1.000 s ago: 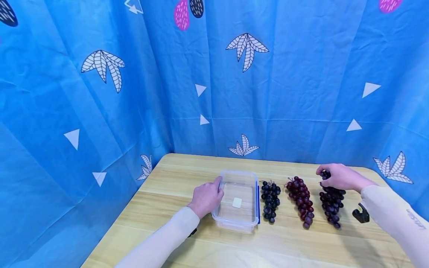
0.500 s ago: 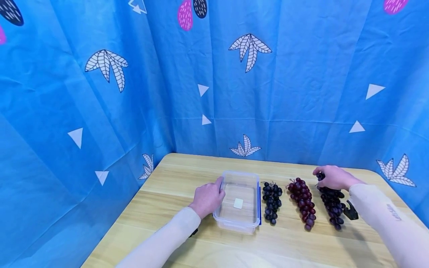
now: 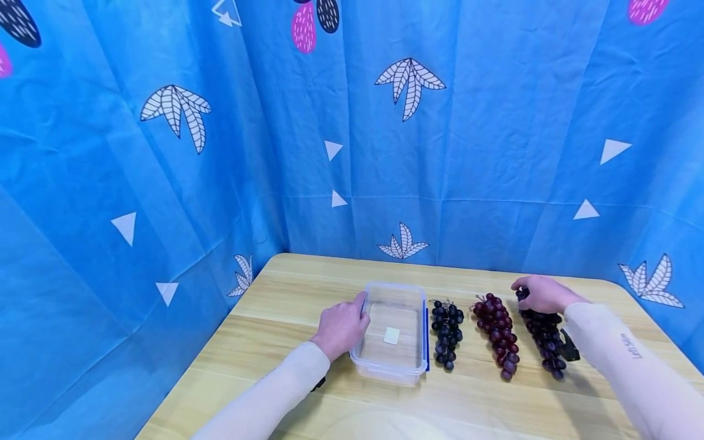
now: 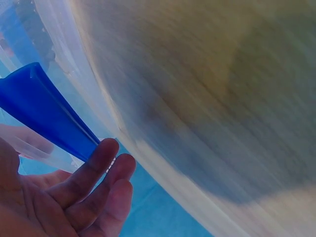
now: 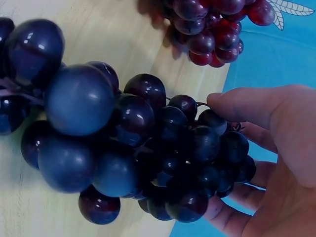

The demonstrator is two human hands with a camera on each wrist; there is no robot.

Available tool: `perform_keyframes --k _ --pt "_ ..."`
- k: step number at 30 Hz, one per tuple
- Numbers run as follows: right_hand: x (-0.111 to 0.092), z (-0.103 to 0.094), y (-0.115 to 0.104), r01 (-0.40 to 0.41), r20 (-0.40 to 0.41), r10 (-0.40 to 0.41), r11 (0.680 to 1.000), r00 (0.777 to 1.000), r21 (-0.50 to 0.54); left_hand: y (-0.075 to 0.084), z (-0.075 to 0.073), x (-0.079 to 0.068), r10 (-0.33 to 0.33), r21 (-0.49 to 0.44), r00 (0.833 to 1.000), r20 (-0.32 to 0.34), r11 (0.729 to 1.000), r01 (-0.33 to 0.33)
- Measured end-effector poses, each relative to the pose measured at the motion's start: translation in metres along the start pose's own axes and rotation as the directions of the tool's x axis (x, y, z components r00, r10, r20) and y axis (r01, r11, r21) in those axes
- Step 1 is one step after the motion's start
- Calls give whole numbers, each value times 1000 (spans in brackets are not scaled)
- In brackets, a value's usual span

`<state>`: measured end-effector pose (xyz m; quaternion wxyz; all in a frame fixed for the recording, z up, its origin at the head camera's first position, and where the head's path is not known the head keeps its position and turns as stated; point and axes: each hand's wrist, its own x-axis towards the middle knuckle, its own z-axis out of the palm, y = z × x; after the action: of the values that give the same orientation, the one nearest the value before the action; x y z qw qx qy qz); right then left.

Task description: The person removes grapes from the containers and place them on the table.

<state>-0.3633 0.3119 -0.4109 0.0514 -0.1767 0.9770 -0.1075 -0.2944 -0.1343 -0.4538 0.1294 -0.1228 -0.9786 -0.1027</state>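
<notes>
A clear plastic food container with a blue latch flap down its right side stands on the table. My left hand holds its left wall, thumb at the rim. In the left wrist view, the fingers curl by another blue latch flap on that side. At the right, my right hand grips the far end of a dark purple grape bunch. Thumb and fingers wrap that tip in the right wrist view, and the grapes extend left along the table. Part of the bunch is hidden under the hand.
A black grape bunch lies right beside the container. Between it and the dark purple one is a red grape bunch. Blue patterned curtain surrounds the back and left of the wooden table.
My right hand has shifted a little to the left, and the far tip of the dark purple bunch has moved with it. The left hand and container stay in place.
</notes>
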Motion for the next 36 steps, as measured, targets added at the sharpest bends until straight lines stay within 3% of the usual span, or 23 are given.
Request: perform_keyframes --k 15,21,26,36 --pt "-9 6 2 -13 -65 8 997 998 -78 2 0 1 -1 2 1000 -1 1000 1" --pt "-23 12 0 -100 -90 98 995 991 -10 1 1 1 2 1 1000 -5 1000 -2" --pt "-34 14 -4 -211 -34 215 973 976 95 1 1 1 -2 -5 1000 -5 1000 2" --pt "-57 19 -10 -345 127 323 906 938 246 0 2 2 -5 -6 1000 -10 1000 5"
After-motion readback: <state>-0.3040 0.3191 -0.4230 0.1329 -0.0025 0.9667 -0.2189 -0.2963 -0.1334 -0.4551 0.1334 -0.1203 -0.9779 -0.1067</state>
